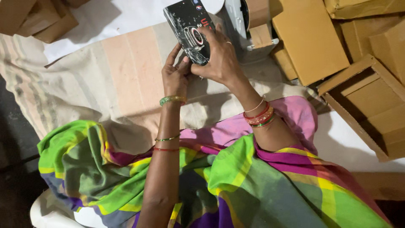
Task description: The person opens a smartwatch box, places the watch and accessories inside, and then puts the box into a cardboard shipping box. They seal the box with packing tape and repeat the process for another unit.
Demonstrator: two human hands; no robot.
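I hold a small black product box (188,26) with a picture of a round dial on it, raised over a striped cloth. My right hand (219,57) wraps its lower right side, with a ring on one finger. My left hand (175,74) touches the box's lower left corner with fingertips and thumb. Both wrists carry coloured bangles. A bright green, yellow and pink checked garment covers my lap below.
A pale striped cloth (105,76) covers the floor. Flat brown cardboard boxes (310,38) lie at the upper right, an open cardboard box (371,101) at the right edge, more cartons (38,17) at the upper left. A white-and-grey object (236,21) sits behind the box.
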